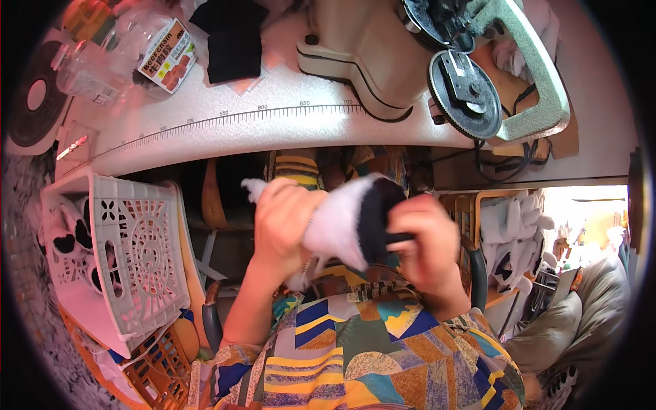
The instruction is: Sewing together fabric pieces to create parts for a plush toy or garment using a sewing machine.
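Note:
A white fuzzy plush piece (335, 222) with a black band at its right end is in front of me, above my lap. My left hand (283, 219) is closed around its white left part, and a small white tuft pokes out past the fingers. At the black end, my right hand (434, 242) is blurred by motion, its fingers closed on a thin dark rod (400, 237). The rod's tip meets the black fabric; whether it goes inside cannot be made out.
The white table edge (225, 137) with a ruler scale runs beyond my hands. On it stand a beige machine (362, 55) with black wheels, black cloth (234, 48) and clear plastic jars (92, 72). A white crate (147, 253) of plush pieces stands left; white plush pieces (512, 232) lie right.

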The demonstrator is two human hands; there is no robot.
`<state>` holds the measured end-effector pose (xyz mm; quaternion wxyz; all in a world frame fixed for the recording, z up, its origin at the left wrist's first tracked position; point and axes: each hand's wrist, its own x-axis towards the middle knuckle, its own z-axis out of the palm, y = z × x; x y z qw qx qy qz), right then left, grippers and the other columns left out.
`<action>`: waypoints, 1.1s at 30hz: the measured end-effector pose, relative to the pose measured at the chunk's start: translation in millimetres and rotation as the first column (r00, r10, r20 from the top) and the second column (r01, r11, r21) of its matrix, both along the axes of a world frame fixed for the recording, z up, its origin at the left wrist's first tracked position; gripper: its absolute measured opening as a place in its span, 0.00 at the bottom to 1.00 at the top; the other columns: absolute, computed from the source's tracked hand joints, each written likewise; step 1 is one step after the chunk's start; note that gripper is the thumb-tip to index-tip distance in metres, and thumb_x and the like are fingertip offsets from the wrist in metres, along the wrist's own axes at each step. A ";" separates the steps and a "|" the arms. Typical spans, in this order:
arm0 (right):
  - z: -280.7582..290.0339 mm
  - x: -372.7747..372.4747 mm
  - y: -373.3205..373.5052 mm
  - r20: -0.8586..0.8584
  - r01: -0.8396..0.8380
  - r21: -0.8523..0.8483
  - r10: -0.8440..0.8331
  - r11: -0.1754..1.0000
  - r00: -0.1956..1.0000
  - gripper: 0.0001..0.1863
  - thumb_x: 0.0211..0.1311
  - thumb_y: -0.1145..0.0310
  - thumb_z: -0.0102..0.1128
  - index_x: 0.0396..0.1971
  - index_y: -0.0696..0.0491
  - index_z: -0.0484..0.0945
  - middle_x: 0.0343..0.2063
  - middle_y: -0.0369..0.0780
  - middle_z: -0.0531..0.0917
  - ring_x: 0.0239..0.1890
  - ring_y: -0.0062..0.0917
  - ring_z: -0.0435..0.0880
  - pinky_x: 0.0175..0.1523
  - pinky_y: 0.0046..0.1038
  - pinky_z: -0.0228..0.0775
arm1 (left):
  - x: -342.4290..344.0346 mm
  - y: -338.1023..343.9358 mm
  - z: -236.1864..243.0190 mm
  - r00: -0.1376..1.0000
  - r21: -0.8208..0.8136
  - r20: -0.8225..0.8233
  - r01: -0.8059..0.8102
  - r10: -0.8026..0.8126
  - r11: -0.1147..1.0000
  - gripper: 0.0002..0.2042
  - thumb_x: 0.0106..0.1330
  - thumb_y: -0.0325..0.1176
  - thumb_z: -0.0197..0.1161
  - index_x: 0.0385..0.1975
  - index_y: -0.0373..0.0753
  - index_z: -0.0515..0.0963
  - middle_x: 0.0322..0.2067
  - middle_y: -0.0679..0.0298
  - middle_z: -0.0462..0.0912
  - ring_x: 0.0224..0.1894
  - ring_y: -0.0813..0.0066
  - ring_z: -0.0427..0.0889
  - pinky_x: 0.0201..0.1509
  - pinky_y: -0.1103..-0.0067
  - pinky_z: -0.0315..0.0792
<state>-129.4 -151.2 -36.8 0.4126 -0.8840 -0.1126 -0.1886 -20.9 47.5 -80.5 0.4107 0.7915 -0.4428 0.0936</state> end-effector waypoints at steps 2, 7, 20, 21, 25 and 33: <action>-4.2 -2.7 -0.2 0.121 0.126 0.272 -0.164 0.954 0.979 0.12 0.67 0.61 0.57 0.36 0.56 0.74 0.34 0.45 0.79 0.35 0.33 0.78 0.40 0.30 0.71 | 6.9 3.4 -0.3 0.998 -0.041 -0.009 -0.055 0.055 0.998 0.19 0.43 0.33 0.69 0.37 0.34 0.78 0.26 0.58 0.77 0.32 0.57 0.77 0.52 0.64 0.66; 3.0 0.4 2.8 0.119 0.074 0.248 -0.106 0.966 0.987 0.25 0.71 0.49 0.46 0.25 0.56 0.74 0.38 0.48 0.79 0.36 0.32 0.76 0.42 0.30 0.69 | -22.7 -10.0 21.3 0.978 -0.182 0.071 -0.182 0.198 0.966 0.35 0.44 0.51 0.73 0.50 0.36 0.71 0.46 0.54 0.68 0.48 0.58 0.68 0.53 0.63 0.62; -22.6 0.8 61.1 -0.173 0.155 0.902 0.008 0.403 0.985 0.23 0.53 0.78 0.66 0.46 0.54 0.63 0.28 0.36 0.74 0.27 0.16 0.73 0.34 0.18 0.66 | -58.4 -17.4 2.2 0.878 -0.467 -0.457 -0.375 0.144 0.801 0.19 0.52 0.19 0.59 0.45 0.33 0.66 0.41 0.51 0.70 0.45 0.56 0.71 0.53 0.68 0.67; -25.2 -1.4 60.3 -0.245 0.227 0.841 -0.029 0.490 0.969 0.26 0.50 0.79 0.68 0.45 0.52 0.64 0.27 0.32 0.71 0.25 0.13 0.68 0.31 0.15 0.60 | -57.3 -16.9 2.8 0.864 -0.410 -0.471 -0.394 0.178 0.823 0.18 0.52 0.18 0.56 0.45 0.33 0.67 0.43 0.52 0.69 0.46 0.59 0.70 0.55 0.70 0.66; -33.8 2.4 62.4 -0.247 0.279 0.744 -0.138 0.607 0.959 0.33 0.41 0.80 0.69 0.50 0.52 0.66 0.40 0.32 0.68 0.41 0.14 0.68 0.47 0.17 0.59 | -51.4 -27.5 9.6 0.848 -0.406 -0.512 -0.378 0.136 0.832 0.20 0.50 0.13 0.51 0.44 0.34 0.70 0.44 0.54 0.69 0.50 0.57 0.70 0.57 0.70 0.66; -37.4 32.7 49.7 -0.213 0.232 0.680 -0.115 0.695 0.970 0.17 0.59 0.71 0.60 0.48 0.59 0.72 0.44 0.37 0.73 0.45 0.24 0.76 0.50 0.25 0.70 | -65.8 -8.4 9.7 0.414 -0.658 -0.747 -0.351 -0.520 0.666 0.08 0.74 0.27 0.49 0.49 0.35 0.68 0.43 0.68 0.73 0.46 0.87 0.71 0.51 0.84 0.67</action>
